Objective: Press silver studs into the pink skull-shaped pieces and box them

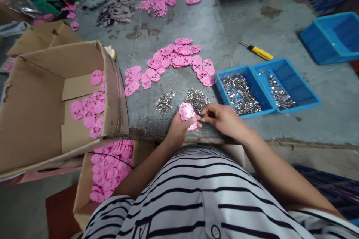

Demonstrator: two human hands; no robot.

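Observation:
My left hand (178,126) is closed round a pink plastic piece (186,111), oval with a scalloped rim and a raised figure, just above the table's front edge. My right hand (223,117) is beside it on the right, thumb and forefinger pinched together; whatever sits between the fingertips is too small to make out. Just beyond my hands lie two heaps of tiny shiny metal parts, a larger pile (197,98) and a smaller pile (165,102). Behind them, similar pink pieces (168,55) spread in an arc over the table.
Two blue trays (304,84) with metal parts stand at right, a yellow-handled screwdriver (260,53) behind them. Another blue bin (314,43) is farther right. At left, a cardboard box (33,93) holds pink pieces; a lower carton (82,198) holds many more. Grey pieces (116,11) lie far back.

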